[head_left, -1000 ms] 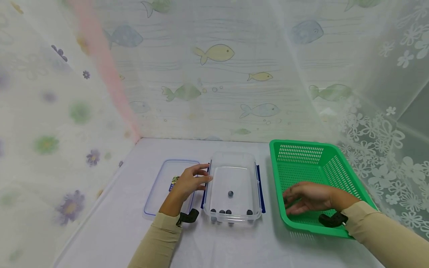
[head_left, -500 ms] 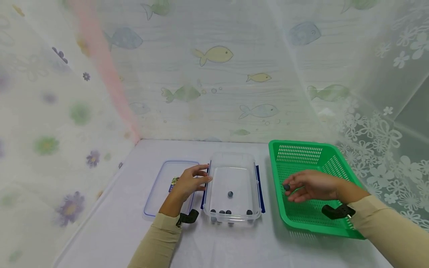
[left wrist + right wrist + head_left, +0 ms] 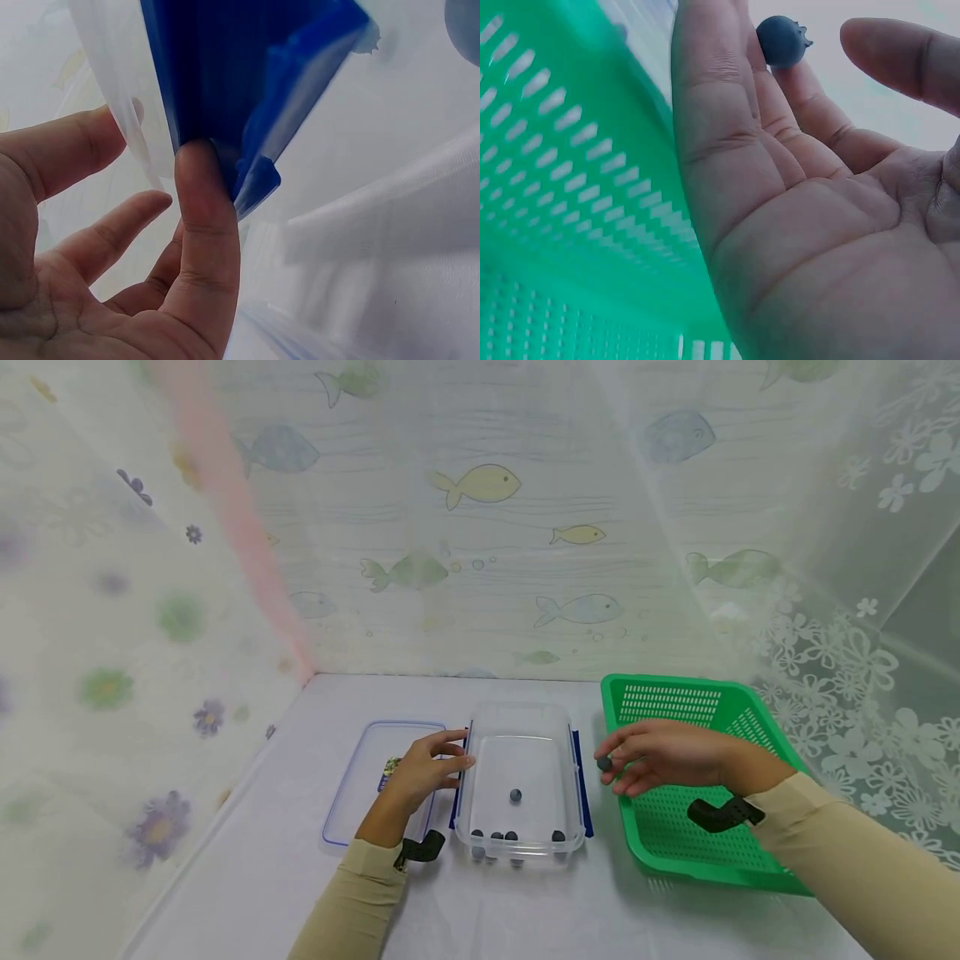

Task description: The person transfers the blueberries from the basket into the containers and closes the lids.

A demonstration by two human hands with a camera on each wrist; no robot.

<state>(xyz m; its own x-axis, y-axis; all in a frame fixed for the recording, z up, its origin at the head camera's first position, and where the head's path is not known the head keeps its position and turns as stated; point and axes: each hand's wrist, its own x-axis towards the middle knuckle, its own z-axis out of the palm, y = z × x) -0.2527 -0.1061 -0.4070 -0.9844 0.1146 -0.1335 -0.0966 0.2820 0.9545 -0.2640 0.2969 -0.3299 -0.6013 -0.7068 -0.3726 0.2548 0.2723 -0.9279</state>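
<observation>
A clear plastic container (image 3: 525, 762) with blue side latches stands mid-table. One blueberry (image 3: 515, 795) lies on its floor, and several more sit along its near wall. My left hand (image 3: 420, 772) holds the container's left side. In the left wrist view, one finger presses the blue latch (image 3: 217, 82) and the thumb (image 3: 75, 146) reaches the clear wall. Between its fingertips, my right hand (image 3: 671, 758) holds another blueberry (image 3: 604, 763), just past the left rim of a green basket (image 3: 633, 847). The right wrist view shows that blueberry (image 3: 781, 41) with the thumb apart from it.
Left of the container lies a clear lid (image 3: 356, 777) with a blue edge and a small label (image 3: 390, 768), partly behind the left hand. A white cloth (image 3: 480, 910) covers the table. Printed curtains (image 3: 480, 568) hang behind and at both sides.
The right hand has risen from inside the basket and moved left over its rim, bringing a blueberry with it. The left hand and the container have stayed put.
</observation>
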